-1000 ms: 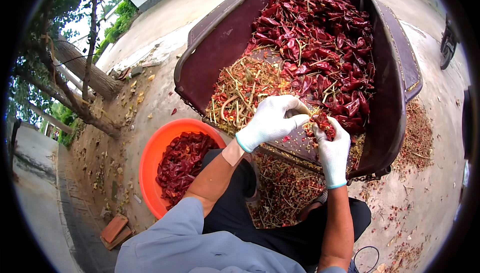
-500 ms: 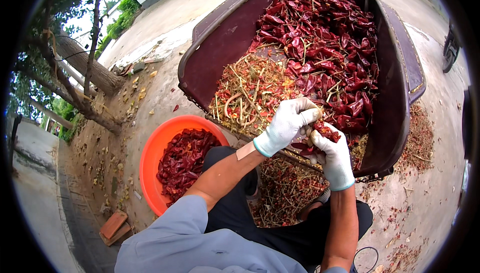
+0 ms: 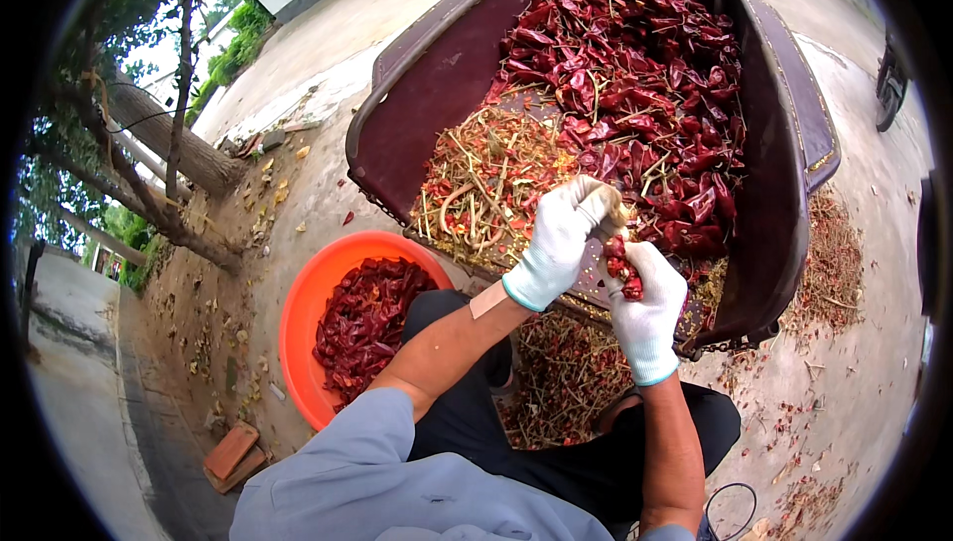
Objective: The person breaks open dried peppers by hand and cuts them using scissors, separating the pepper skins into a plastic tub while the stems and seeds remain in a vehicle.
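Note:
White knitted gloves cover both my hands, which meet over the near edge of the cart bed. A crumpled dried red chili pepper (image 3: 622,265) sits in my right hand (image 3: 647,308), its fingers closed round it. My left hand (image 3: 568,243) is closed in a pinch just above the pepper; what lies between its fingertips is hidden. Beyond the hands, a large heap of dried red chilies (image 3: 635,74) fills the far and right part of the dark maroon cart bed (image 3: 412,109). A pile of stems and chili scraps (image 3: 486,179) lies in its near left part.
An orange basin (image 3: 298,318) holding dried chilies stands on the ground left of my legs. Stems and scraps (image 3: 566,372) cover the ground between my feet, with more debris (image 3: 834,263) right of the cart. Bricks (image 3: 233,454) and trees (image 3: 169,134) are at left.
My right hand has turned more upright and shifted slightly left, showing the pepper along its fingers. My left hand has moved slightly up and left, its fingers curling downward.

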Motion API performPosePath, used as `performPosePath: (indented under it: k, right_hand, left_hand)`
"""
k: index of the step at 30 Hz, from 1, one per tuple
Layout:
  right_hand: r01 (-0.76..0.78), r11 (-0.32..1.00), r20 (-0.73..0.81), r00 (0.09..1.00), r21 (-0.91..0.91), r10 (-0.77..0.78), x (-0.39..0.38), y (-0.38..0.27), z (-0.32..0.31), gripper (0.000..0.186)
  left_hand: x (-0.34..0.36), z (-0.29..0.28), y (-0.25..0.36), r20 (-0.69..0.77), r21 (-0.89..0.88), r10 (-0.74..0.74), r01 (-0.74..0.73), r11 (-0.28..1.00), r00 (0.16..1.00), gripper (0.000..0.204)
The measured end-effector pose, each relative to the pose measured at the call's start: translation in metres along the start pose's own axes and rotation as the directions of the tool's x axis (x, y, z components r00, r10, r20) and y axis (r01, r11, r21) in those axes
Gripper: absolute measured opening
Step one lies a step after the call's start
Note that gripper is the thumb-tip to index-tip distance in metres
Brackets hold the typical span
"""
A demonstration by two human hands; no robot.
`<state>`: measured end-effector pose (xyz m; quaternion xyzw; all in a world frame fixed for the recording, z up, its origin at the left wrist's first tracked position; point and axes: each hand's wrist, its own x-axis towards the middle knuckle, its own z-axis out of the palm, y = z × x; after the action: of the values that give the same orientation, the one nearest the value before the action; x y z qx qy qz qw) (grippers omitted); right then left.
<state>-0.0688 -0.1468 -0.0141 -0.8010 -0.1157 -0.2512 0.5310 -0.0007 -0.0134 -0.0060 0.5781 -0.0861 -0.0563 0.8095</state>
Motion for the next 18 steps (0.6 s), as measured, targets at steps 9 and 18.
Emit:
performPosePath:
  k: [9, 18]
  right_hand:
    - [-0.520, 0.799, 0.124, 0.852, 0.302, 0.508, -0.004, 0.009, 0.001, 0.022]
    - [-0.239, 0.971, 0.033, 0.971, 0.021, 0.238, -0.005, 0.013, 0.012, 0.029]
  left_hand:
    - [0.012, -0.040, 0.047, -0.046, 0.210, 0.071, -0.060, 0.976, 0.996, 0.042]
    - [-0.036, -0.009, 0.031, 0.359, 0.679, 0.331, -0.488, 0.548, 0.873, 0.029]
